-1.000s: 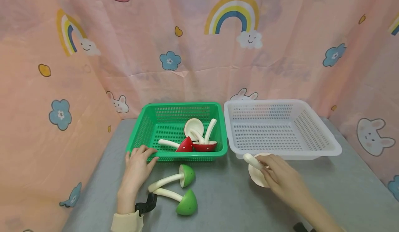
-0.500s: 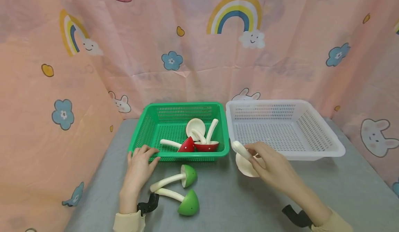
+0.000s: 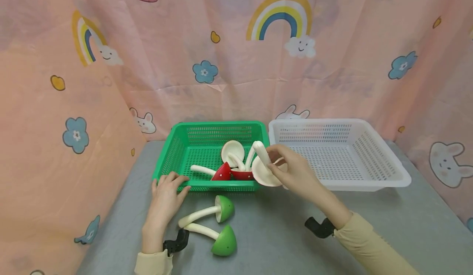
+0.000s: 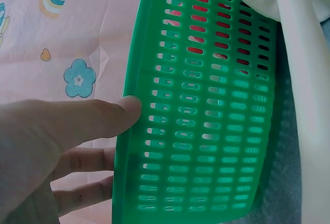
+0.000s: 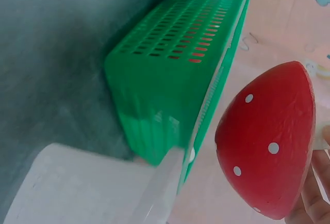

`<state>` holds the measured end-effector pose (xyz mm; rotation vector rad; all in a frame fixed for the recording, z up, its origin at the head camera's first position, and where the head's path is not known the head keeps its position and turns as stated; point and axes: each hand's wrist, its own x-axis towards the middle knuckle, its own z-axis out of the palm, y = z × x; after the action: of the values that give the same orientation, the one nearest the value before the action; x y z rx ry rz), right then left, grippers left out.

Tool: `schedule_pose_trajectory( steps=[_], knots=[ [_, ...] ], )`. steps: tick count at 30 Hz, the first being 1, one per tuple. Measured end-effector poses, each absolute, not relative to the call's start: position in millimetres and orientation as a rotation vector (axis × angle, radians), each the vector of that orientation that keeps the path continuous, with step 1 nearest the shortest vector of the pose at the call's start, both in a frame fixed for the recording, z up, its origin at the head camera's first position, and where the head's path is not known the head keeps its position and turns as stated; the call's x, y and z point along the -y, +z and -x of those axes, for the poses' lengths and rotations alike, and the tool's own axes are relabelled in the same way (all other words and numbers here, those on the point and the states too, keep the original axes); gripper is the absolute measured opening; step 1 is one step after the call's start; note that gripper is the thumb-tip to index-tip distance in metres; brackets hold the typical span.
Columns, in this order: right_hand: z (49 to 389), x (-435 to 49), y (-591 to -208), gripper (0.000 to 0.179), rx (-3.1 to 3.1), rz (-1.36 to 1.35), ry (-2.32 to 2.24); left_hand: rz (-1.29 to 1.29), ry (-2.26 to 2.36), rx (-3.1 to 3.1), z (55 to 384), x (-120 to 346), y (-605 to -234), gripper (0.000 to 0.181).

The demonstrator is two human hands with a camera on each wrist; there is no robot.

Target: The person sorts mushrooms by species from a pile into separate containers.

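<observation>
My right hand (image 3: 297,172) pinches the white stem of a toy mushroom (image 3: 261,175), its pale underside facing me. In the right wrist view its red cap (image 5: 270,141) with white dots shows, held above the basket rims. It overlaps the right front corner of the green basket (image 3: 207,183) in the head view. My left hand (image 3: 165,197) grips that basket's front rim at the left, thumb (image 4: 113,118) outside and fingers behind. Inside the basket lie several red-capped mushrooms (image 3: 221,172) with white stems, toward the right.
Two green-capped mushrooms (image 3: 224,242) lie on the grey table (image 3: 269,242) in front of the green basket. To its right stands a white basket (image 3: 363,183), nearly touching it. A patterned pink curtain (image 3: 236,61) hangs behind and at both sides.
My right hand has carried the red mushroom left and upward, from in front of the white basket to the green basket's right front corner. The left hand stays on the rim.
</observation>
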<state>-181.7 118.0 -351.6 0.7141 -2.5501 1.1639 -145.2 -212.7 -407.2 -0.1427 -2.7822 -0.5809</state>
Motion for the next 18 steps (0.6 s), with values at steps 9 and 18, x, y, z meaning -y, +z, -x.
schedule_pose_trajectory(
  steps=[9,18],
  knots=[
    [216,-78,-347,0.030,2.469,-0.801,1.377,0.140,-0.584,2.783,145,212,-407,0.020],
    [243,-33,-342,0.025,2.561,-0.792,1.413,0.138,-0.577,2.785,145,213,-407,0.021]
  ],
)
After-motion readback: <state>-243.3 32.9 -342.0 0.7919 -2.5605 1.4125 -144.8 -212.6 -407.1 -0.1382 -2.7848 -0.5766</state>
